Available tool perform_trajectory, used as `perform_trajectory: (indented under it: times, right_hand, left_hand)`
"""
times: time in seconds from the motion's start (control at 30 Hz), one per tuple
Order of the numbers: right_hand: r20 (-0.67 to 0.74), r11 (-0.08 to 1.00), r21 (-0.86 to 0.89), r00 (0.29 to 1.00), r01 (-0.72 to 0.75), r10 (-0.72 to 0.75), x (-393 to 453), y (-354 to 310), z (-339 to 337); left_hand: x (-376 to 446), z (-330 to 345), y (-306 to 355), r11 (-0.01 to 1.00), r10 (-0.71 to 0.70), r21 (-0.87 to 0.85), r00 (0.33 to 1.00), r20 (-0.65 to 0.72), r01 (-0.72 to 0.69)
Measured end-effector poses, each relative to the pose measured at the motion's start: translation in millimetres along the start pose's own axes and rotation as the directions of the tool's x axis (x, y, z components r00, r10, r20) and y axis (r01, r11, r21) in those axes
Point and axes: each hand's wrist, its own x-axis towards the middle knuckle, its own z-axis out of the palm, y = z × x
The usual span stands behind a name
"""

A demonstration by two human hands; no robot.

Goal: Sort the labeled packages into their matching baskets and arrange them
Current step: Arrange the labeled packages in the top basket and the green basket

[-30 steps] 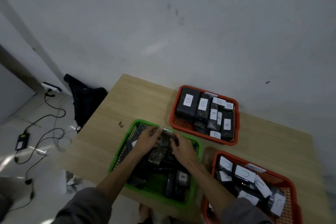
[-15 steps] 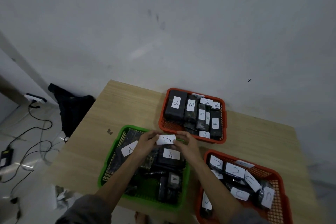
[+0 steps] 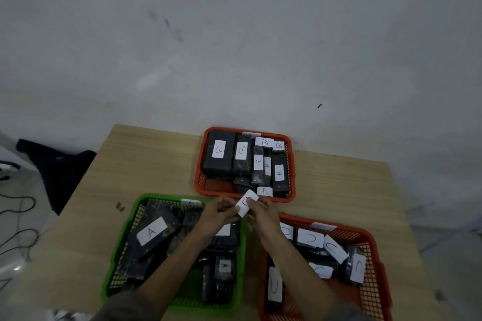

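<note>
Both hands [image 3: 219, 212] [image 3: 260, 214] together around one package [image 3: 246, 206] (label B), above the baskets' [image 3: 200, 164] gap.

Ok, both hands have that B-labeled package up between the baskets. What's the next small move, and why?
Probably carry the B-labeled package forward and lower it into the far orange basket. Both the left hand and right hand hold it just short of that basket's near rim, every label in there reads B, and the bare mesh at the near left corner looks like room.

Bare room: plain wall [image 3: 234, 34], wooden table [image 3: 339, 190].
</note>
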Motion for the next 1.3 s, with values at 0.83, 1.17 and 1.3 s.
perform_trajectory:
  times: [0.83,1.17,1.3]
  right_hand:
    - [-0.047,0.654,-0.725,0.932,0.216,-0.36,186.8,-109.1,-13.3]
    - [0.001,0.534,-0.807,0.905,0.252,-0.426,180.9,-112.2,-13.6]
    - [0.033,0.521,-0.799,0.887,0.3,-0.461,167.1,-108.7,-16.7]
  left_hand:
    - [95.8,42.1,32.2,0.906,0.045,0.421,0.999,0.007,-0.044]
    - [94.8,25.4,36.6,0.886,0.045,0.462,0.999,-0.001,-0.039]
    - [84.5,14.4,39.3,0.879,0.063,0.476,0.997,-0.041,-0.036]
